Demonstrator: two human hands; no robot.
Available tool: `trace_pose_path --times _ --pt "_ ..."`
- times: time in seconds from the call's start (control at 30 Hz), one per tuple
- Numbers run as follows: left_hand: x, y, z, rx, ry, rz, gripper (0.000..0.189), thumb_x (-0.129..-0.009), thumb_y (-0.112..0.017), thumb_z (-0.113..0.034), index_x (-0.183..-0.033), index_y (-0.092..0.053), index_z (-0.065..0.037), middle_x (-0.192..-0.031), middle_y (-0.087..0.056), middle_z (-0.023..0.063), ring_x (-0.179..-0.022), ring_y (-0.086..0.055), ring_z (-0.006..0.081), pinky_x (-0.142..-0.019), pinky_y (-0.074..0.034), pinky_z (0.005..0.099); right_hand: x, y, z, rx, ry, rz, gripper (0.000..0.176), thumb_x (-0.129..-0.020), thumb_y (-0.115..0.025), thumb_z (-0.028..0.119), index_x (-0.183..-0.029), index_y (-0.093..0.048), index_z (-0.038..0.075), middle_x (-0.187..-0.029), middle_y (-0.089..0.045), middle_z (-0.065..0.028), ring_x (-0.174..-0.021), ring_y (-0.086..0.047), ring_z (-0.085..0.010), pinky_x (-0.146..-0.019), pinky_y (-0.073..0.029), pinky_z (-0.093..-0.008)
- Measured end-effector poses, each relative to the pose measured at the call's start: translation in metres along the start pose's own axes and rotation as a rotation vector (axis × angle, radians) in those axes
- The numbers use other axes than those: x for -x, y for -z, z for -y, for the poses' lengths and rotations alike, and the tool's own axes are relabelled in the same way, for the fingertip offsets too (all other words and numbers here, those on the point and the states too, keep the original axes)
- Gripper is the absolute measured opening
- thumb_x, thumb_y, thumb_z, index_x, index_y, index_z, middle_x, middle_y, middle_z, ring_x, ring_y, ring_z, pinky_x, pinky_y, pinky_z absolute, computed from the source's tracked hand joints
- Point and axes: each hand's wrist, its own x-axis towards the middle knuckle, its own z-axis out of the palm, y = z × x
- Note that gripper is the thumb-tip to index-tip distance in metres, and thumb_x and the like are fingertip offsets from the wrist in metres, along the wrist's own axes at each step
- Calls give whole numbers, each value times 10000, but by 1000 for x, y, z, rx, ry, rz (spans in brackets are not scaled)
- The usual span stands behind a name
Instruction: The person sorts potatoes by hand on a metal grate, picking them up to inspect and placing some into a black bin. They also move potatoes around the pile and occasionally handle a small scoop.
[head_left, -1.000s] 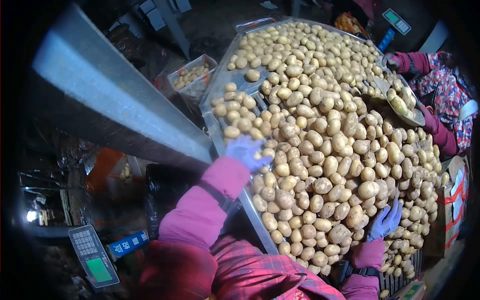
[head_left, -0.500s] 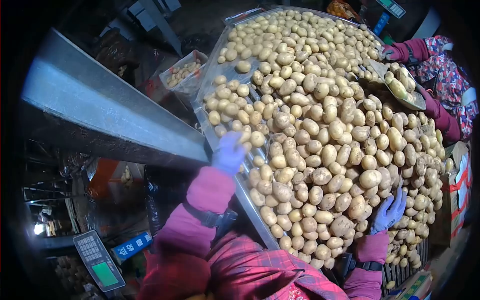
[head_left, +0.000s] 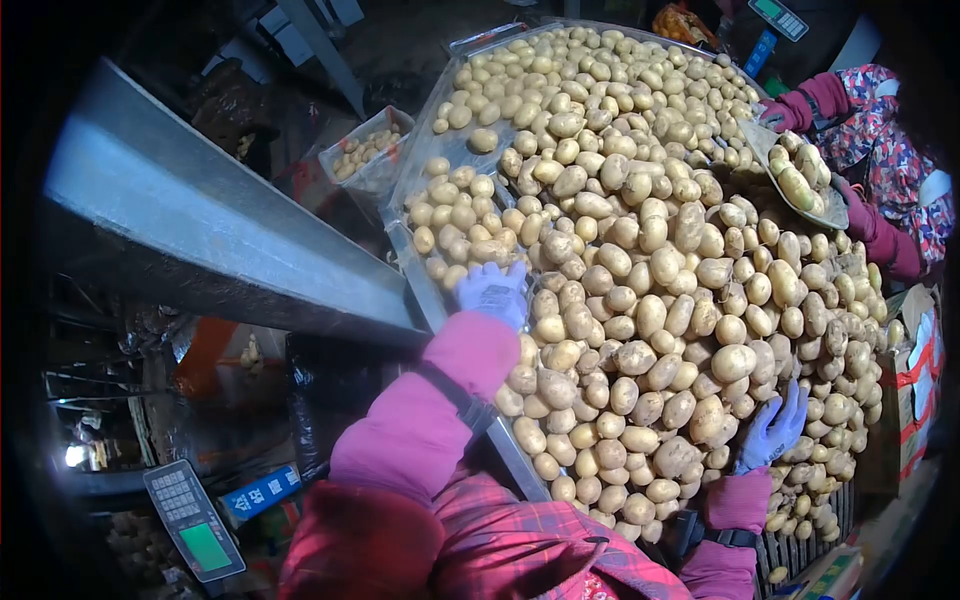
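Observation:
A wide heap of potatoes (head_left: 660,310) covers the metal sorting table (head_left: 515,455). My left hand (head_left: 493,293), in a light purple glove, lies palm down on the potatoes along the table's left edge, fingers spread and touching them. Lower right, my right hand (head_left: 772,430), gloved the same way, rests against the near side of the heap. Its thumb and fingers are apart, and no potato shows in its grasp. The fingertips of the right hand are partly among the potatoes.
Across the heap, another person's sleeve (head_left: 885,235) reaches in beside a scoop (head_left: 835,212) holding potatoes. A steel beam (head_left: 230,210) slants in at left. A crate (head_left: 340,165) of potatoes stands beyond it. Scales (head_left: 195,520) sit lower left, a cardboard box (head_left: 905,390) at right.
My left hand has moved right and slightly down, from the table's edge onto the potatoes. My right hand stays in nearly the same place.

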Motion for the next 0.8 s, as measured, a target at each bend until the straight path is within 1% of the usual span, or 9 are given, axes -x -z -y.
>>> trace_pose_path --times 0.13,0.3,0.4,0.47,0.5,0.57,0.63,0.67,0.8 --pt "-6 -1 1 131 53 108 582 -772 -606 -369 -1307 -482 -177 -1021 -589 149 -941 -569 311 -844 -401 472 -1 -1 3 -5 12 -32 364 -940 -498 175 -1259 -547 6 -1297 -502 -267 -1177 -498 -415 -978 -381 -486" --pt "47 19 8 367 -232 -497 416 -745 -636 -215 -1142 -565 -114 -890 -583 99 -814 -589 294 -705 -459 459 -1 -1 0 33 40 -38 358 -937 -514 163 -1256 -545 1 -1291 -506 -270 -1166 -505 -416 -970 -392 -484" --pt "122 31 50 660 -52 -401 378 -723 -603 -138 -1100 -601 -112 -964 -592 114 -769 -588 328 -672 -483 453 2 -1 0 41 55 -41 360 -937 -518 166 -1255 -545 0 -1289 -505 -273 -1155 -511 -420 -963 -397 -484" --pt "170 25 94 501 68 -411 369 -719 -582 -108 -1088 -609 -113 -1026 -589 132 -808 -596 346 -698 -491 445 2 -3 -1 54 61 -48 359 -940 -516 174 -1255 -546 3 -1275 -513 -277 -1155 -514 -417 -959 -403 -482" --pt "191 34 116 220 -26 -531 364 -719 -574 -101 -1082 -611 -112 -1061 -584 142 -842 -599 354 -723 -491 447 2 -3 -2 60 63 -46 359 -941 -514 176 -1255 -547 5 -1270 -517 -275 -1156 -514 -415 -958 -404 -481" --pt "231 3 169 26 165 -306 418 -720 -581 -136 -1136 -593 -96 -1152 -542 184 -998 -561 381 -824 -465 470 2 -2 -2 70 70 -42 358 -944 -511 180 -1256 -547 9 -1261 -525 -272 -1157 -516 -411 -955 -408 -477" --pt "253 -9 182 -160 261 -297 496 -721 -588 -189 -1204 -560 -81 -1243 -482 219 -1122 -483 401 -912 -417 494 -1 -4 0 69 68 -47 355 -947 -508 187 -1250 -551 8 -1257 -531 -264 -1158 -518 -407 -963 -407 -474" --pt "245 2 174 -33 247 -255 546 -730 -584 -220 -1251 -526 -70 -1292 -445 235 -1180 -435 407 -947 -391 507 -1 -5 -2 62 70 -50 354 -946 -510 187 -1248 -552 6 -1258 -530 -265 -1158 -518 -407 -965 -406 -474" --pt "170 43 91 234 -123 -471 442 -711 -612 -132 -1127 -582 14 -1164 -539 243 -1035 -541 409 -908 -456 458 2 -6 -4 39 66 -43 359 -940 -520 181 -1252 -552 6 -1267 -520 -274 -1160 -515 -413 -974 -402 -471"
